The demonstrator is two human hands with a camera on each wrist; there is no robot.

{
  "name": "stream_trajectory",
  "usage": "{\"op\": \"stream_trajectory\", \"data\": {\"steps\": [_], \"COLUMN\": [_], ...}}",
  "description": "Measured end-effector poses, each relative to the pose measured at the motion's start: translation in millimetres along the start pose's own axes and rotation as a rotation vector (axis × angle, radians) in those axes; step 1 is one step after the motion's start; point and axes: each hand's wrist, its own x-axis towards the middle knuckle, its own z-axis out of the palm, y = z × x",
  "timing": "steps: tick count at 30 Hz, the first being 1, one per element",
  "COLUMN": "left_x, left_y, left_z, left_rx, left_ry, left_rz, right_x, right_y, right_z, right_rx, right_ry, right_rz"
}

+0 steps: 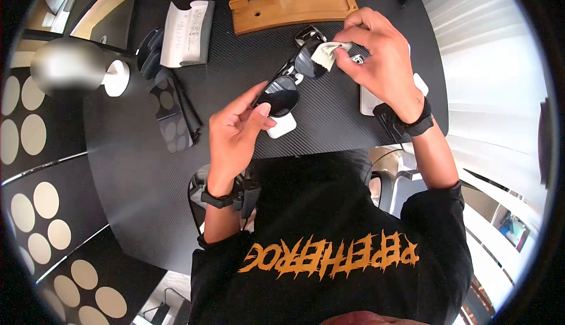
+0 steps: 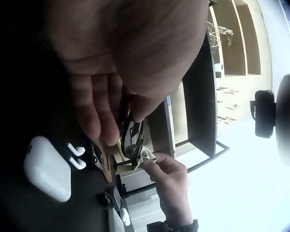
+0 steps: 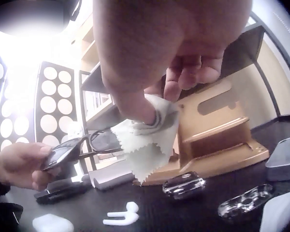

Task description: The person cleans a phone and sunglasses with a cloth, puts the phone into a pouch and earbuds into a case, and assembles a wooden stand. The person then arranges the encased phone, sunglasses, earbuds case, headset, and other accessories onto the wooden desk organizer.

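A pair of black sunglasses (image 1: pixel 279 94) is held up over the dark table. My left hand (image 1: pixel 234 130) grips it by the near lens end, thumb on the lens side and fingers behind. My right hand (image 1: pixel 381 60) pinches a pale, zigzag-edged cleaning cloth (image 3: pixel 147 145) between thumb and fingers. The cloth lies against the far lens in the head view and hangs down beside it in the right wrist view. Below the sunglasses are a white earbud case (image 2: pixel 47 169) and two white earbuds (image 3: pixel 122 215).
A wooden desk stand (image 1: pixel 294 7) stands at the back. Two clear plastic cases, one nearer the stand (image 3: pixel 183 184) and one farther right (image 3: pixel 245 201), lie on the table (image 1: pixel 135 178). At left are a white curved holder (image 1: pixel 187 34), a dark patterned strip (image 1: pixel 169 113) and a round white base (image 1: pixel 116 78).
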Motion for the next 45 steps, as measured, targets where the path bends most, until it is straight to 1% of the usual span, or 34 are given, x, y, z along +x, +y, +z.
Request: {"op": "stream_trajectory", "data": {"steps": [2, 5, 6, 8, 10, 13, 17, 19, 20, 22, 23, 24, 26, 28, 30, 31, 32, 34, 35, 37, 38, 39, 40, 41, 42, 44, 45], "left_x": [1.8, 5.8, 6.2, 7.7, 8.6, 11.8, 14.5, 15.4, 16.7, 19.6, 21.5, 24.9, 32.0, 38.7, 42.8, 44.5, 46.5, 48.5, 49.1, 50.2, 49.1, 47.6, 47.2, 47.0, 46.9, 47.1, 49.2], "left_y": [-1.7, -2.0, -1.8, -1.2, -3.5, -5.5, -5.6, -4.0, -2.6, 1.6, 2.1, 2.1, 2.2, 2.1, 2.6, 2.0, 1.2, -3.9, -6.1, -9.3, -9.8, -8.8, -6.8, -4.1, -3.1, -4.8, -2.0], "left_z": [5.6, 18.9, 24.2, 34.0, 39.6, 41.5, 42.3, 39.1, 37.1, 31.5, 28.1, 24.8, 18.4, 11.7, 6.4, 4.3, 2.6, -1.0, -2.8, -6.6, -9.0, -11.9, -15.8, -21.0, -29.4, -52.7, -65.8], "left_rx": [0.048, 0.055, 0.056, 0.001, 0.025, 0.136, 0.171, 0.182, 0.185, 0.172, 0.176, 0.168, 0.163, 0.145, 0.136, 0.104, 0.072, 0.049, 0.020, -0.003, -0.030, -0.028, -0.075, -0.120, -0.165, -0.180, -0.111], "left_ry": [-0.044, -0.060, -0.064, -0.052, -0.054, -0.091, -0.106, -0.131, -0.130, -0.151, -0.154, -0.134, -0.115, -0.064, -0.047, -0.039, -0.032, -0.020, -0.013, -0.003, 0.009, 0.019, 0.062, 0.104, 0.152, 0.256, 0.297], "left_rz": [0.015, 0.010, 0.009, 0.001, 0.015, 0.082, 0.100, 0.081, 0.080, 0.071, 0.070, 0.061, 0.055, 0.076, 0.063, 0.043, 0.025, 0.010, -0.005, -0.018, -0.031, -0.031, -0.045, -0.058, -0.024, 0.053, 0.066], "right_x": [-8.1, -14.4, -16.2, -19.7, -24.6, -29.9, -32.6, -31.5, -32.2, -37.0, -40.5, -44.7, -54.8, -72.5, -92.3, -106.9, -122.4, -146.5, -151.6, -150.6, -147.8, -144.0, -139.1, -136.0, -135.8, -136.8, -139.1], "right_y": [-3.5, -21.9, -26.4, -34.1, -39.6, -46.7, -35.2, -22.8, -15.6, -1.5, 4.0, 12.0, 30.3, 51.4, 67.4, 85.4, 101.2, 131.5, 141.1, 151.8, 150.6, 146.2, 141.3, 137.1, 136.2, 136.5, 138.3], "right_z": [1.8, 4.9, 3.9, 2.2, 4.7, 9.1, 9.4, 4.1, 2.3, -3.7, -11.6, -17.4, -29.1, -44.0, -57.4, -61.6, -62.9, -70.4, -74.0, -80.0, -81.0, -82.4, -84.0, -86.2, -85.0, -82.4, -80.7], "right_rx": [0.025, 0.146, 0.145, 0.176, 0.197, 0.249, 0.241, 0.138, 0.141, 0.066, 0.077, 0.076, 0.098, 0.072, 0.041, -0.022, 0.049, 0.058, 0.063, 0.115, 0.121, 0.141, 0.164, 0.109, 0.118, 0.157, 0.165], "right_ry": [0.003, -0.012, -0.011, -0.061, -0.060, -0.087, -0.084, -0.043, -0.042, 0.031, 0.016, 0.021, 0.077, 0.097, 0.133, 0.153, 0.204, 0.216, 0.217, 0.269, 0.263, 0.305, 0.350, 0.331, 0.331, 0.390, 0.387], "right_rz": [0.003, -0.087, -0.083, -0.102, -0.111, -0.122, -0.113, -0.060, -0.060, -0.006, 0.051, 0.053, 0.166, 0.308, 0.536, 0.572, 0.664, 0.873, 0.874, 0.945, 0.941, 0.913, 0.885, 0.913, 0.908, 0.887, 0.889]}}
